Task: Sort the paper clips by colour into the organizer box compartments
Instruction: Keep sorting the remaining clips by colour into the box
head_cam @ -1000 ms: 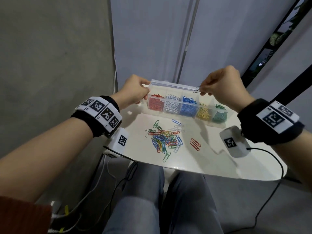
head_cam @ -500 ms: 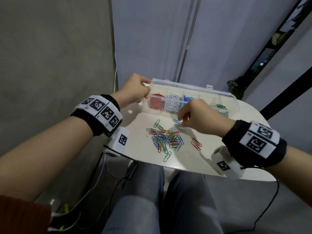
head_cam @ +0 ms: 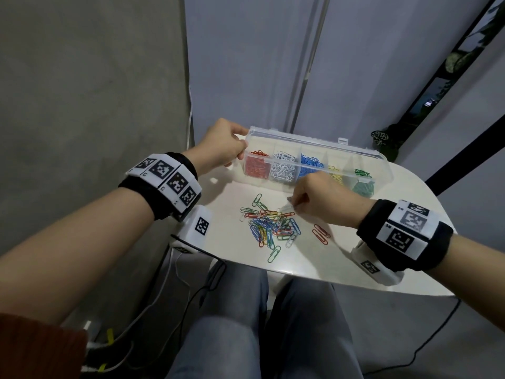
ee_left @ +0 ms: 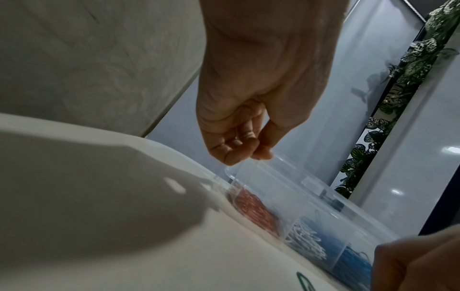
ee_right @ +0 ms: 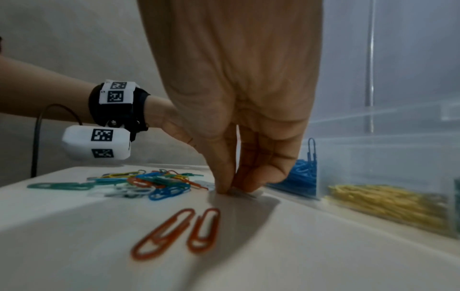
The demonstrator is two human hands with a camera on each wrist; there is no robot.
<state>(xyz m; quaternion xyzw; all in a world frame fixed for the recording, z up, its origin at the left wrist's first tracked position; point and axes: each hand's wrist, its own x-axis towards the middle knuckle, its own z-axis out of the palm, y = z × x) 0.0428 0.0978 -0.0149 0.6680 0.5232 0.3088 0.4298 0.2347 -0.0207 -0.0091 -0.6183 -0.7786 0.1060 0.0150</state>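
A clear organizer box (head_cam: 314,142) stands at the table's far side, lid raised, with red, white, blue, yellow and green clips in separate compartments. My left hand (head_cam: 240,149) pinches the box's left lid corner (ee_left: 259,155). A mixed pile of paper clips (head_cam: 270,225) lies in front of the box. My right hand (head_cam: 293,203) is down at the pile's far right edge. Its thumb and forefinger press together on the tabletop (ee_right: 232,189) over a pale white clip (ee_right: 251,194). Two red clips (head_cam: 321,233) lie apart to the right, close in the right wrist view (ee_right: 174,234).
The white table (head_cam: 328,263) is small with a rounded right end, and its near edge lies just above my knees. A single green clip (head_cam: 274,254) lies near that edge. Walls close in behind and to the left. Cables hang off the table's left side.
My right hand came down from above the box, where it held a clip, to the table at the pile's edge. The left hand stayed on the box.
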